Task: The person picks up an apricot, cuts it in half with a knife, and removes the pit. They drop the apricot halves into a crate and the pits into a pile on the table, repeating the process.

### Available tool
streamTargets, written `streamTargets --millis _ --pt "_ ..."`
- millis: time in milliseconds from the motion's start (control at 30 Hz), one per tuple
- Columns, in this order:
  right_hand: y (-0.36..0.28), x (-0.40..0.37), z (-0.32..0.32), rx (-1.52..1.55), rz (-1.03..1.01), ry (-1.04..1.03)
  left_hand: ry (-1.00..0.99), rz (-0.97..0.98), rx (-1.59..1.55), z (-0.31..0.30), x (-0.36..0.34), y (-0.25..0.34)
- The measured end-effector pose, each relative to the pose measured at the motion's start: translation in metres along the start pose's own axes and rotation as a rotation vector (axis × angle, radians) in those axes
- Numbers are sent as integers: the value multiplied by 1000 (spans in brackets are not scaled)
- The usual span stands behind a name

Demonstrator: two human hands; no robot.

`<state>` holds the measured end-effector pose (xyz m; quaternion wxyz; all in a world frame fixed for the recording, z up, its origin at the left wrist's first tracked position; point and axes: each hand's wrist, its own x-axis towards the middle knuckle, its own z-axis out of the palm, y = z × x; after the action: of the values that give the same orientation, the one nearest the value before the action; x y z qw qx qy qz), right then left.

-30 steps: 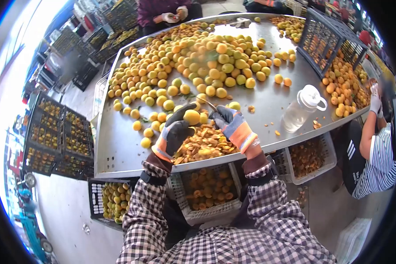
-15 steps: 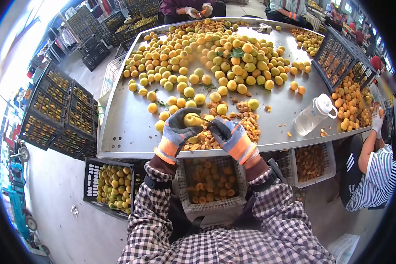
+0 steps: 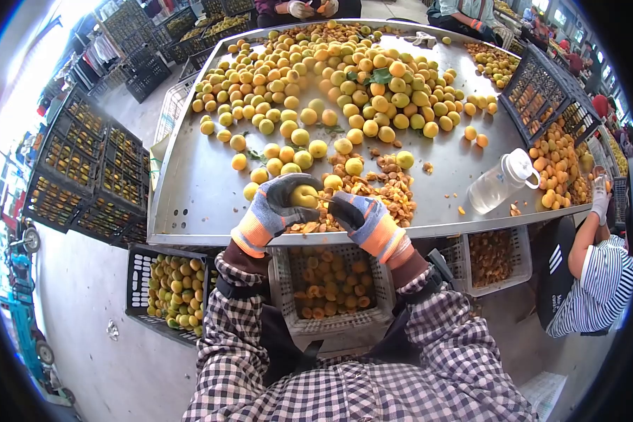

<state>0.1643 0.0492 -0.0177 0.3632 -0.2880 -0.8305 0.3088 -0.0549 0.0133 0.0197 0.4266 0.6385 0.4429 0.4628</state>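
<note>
My left hand (image 3: 266,214), in a blue-grey and orange glove, is closed around a yellow apricot (image 3: 304,197) above the table's near edge. My right hand (image 3: 364,219), gloved alike, is closed close beside the fruit. Between its fingers is what looks like a small knife, mostly hidden, its thin tip near the apricot. Under and behind both hands lies a heap of cut apricot pieces and pits (image 3: 390,193). Whole apricots (image 3: 288,130) spread over the metal table (image 3: 211,183) beyond.
A clear water bottle (image 3: 496,186) stands on the table to the right, near a tipped black crate (image 3: 534,91). Below the edge are a grey crate of halved apricots (image 3: 330,323) and a black crate (image 3: 139,281). A co-worker in a striped shirt (image 3: 601,281) sits at right.
My left hand has turned and shifted slightly left and down with the apricot. My right hand has drawn a little left, and the thin blade shows less. The view has shifted slightly.
</note>
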Motion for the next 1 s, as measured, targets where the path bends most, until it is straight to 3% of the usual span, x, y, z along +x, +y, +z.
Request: streamTargets --millis 267,333,400,533,567,633,733,800,867,900,1000 --pt "-23 -2 -11 -75 52 -28 92 -83 -507 23 -4 8" --pt "-26 -2 -19 -99 31 -14 42 -25 -413 19 0 1" --pt "-36 -1 -31 98 157 -41 21 -10 -376 18 0 0" --pt "-20 -8 -13 -46 -44 12 26 -40 -418 23 -2 2" --pt "-17 -9 0 18 -64 76 62 -24 -600 31 -3 2" --pt "-16 -6 13 57 -10 95 133 -26 -860 47 -4 5" --pt "-22 -4 12 22 -17 136 138 -64 -899 50 -4 12" --pt "-22 -5 10 9 -41 165 145 -77 -880 41 0 11" --pt "-17 -9 7 -46 13 129 93 -3 -352 24 4 1" --pt "-20 -9 3 -67 0 121 100 -51 -378 23 4 10" --pt "-21 -9 9 -20 21 116 181 65 -233 27 3 -3"
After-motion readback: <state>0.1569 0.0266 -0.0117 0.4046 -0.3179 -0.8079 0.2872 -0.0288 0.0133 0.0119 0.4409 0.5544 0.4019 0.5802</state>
